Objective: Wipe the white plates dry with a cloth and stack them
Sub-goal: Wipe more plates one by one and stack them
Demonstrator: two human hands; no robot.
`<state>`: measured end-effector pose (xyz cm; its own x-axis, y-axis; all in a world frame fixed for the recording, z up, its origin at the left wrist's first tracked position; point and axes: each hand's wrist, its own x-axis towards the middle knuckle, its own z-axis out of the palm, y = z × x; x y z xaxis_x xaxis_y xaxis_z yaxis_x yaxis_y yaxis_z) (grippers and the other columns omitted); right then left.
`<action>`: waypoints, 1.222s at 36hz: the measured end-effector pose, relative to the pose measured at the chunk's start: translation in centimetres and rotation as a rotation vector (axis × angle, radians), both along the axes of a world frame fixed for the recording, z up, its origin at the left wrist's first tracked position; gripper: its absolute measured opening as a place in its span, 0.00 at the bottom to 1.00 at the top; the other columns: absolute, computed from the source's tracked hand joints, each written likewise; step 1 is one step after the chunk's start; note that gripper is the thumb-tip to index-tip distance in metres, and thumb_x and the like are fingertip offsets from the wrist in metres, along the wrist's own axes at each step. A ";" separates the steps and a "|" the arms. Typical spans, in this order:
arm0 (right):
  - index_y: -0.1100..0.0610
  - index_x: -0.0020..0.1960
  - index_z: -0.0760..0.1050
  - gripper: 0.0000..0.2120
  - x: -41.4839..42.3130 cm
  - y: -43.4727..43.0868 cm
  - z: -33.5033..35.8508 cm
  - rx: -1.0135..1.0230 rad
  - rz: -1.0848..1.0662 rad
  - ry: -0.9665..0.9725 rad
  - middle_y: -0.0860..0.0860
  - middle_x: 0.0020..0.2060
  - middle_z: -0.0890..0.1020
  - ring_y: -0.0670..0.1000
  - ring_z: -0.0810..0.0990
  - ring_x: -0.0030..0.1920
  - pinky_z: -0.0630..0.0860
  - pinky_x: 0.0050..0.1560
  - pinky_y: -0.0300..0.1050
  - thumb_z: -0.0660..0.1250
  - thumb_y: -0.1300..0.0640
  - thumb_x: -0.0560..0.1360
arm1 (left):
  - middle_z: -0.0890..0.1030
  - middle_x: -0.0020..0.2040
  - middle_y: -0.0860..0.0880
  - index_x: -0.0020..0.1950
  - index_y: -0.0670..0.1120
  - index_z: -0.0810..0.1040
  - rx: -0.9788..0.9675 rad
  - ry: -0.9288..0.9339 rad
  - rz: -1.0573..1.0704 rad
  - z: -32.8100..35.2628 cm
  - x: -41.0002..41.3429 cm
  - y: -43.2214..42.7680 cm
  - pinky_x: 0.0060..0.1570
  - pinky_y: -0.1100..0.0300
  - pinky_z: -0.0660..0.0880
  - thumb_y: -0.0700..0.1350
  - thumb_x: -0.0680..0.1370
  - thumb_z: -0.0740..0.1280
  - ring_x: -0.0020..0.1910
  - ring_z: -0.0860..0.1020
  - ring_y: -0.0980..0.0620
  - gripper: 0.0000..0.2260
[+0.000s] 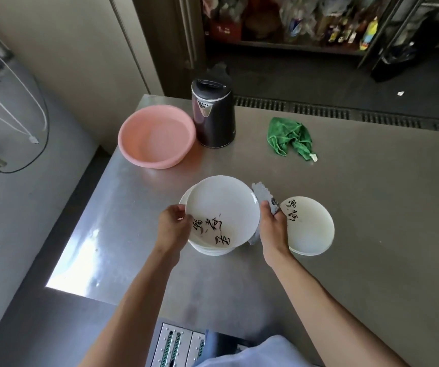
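While plate [223, 207] in L grip [172, 225], basin [133, 152], kettle [214, 120], rag [291, 137] behind.

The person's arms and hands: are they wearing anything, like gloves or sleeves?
Both bare: the left hand and right hand wear no gloves, no sleeves cover the forearms, no watch or ring shows. A pale blue garment shows at the bottom edge.

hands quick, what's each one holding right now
Left hand: closed, gripping the left rim of the top white plate.
Right hand: closed, holding the grey cloth at that plate's right rim.
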<state>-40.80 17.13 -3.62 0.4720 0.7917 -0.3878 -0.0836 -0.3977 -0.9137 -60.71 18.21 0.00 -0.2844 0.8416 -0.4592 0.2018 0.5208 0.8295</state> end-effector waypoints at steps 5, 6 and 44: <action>0.54 0.54 0.79 0.11 2.6 -0.9 0.4 -0.018 -0.104 0.039 0.46 0.44 0.83 0.47 0.79 0.45 0.73 0.46 0.42 0.60 0.51 0.81 | 0.81 0.53 0.41 0.63 0.41 0.67 -0.078 -0.182 -0.054 0.3 2.6 -1.0 0.40 0.53 0.83 0.32 0.81 0.57 0.48 0.82 0.46 0.12; 0.54 0.55 0.79 0.12 3.5 -1.3 0.4 -0.014 -0.118 0.045 0.46 0.44 0.83 0.47 0.79 0.45 0.73 0.47 0.42 0.59 0.51 0.82 | 0.81 0.54 0.41 0.63 0.41 0.67 -0.089 -0.205 -0.086 0.3 3.1 -1.3 0.42 0.52 0.83 0.32 0.81 0.57 0.49 0.82 0.45 0.12; 0.58 0.79 0.59 0.29 7.7 -16.9 -9.9 -0.154 0.611 -0.646 0.58 0.79 0.57 0.58 0.55 0.80 0.49 0.79 0.47 0.61 0.65 0.79 | 0.82 0.57 0.34 0.66 0.41 0.74 -0.465 -0.299 -0.352 -9.4 14.2 -12.8 0.57 0.31 0.77 0.23 0.76 0.50 0.52 0.81 0.38 0.26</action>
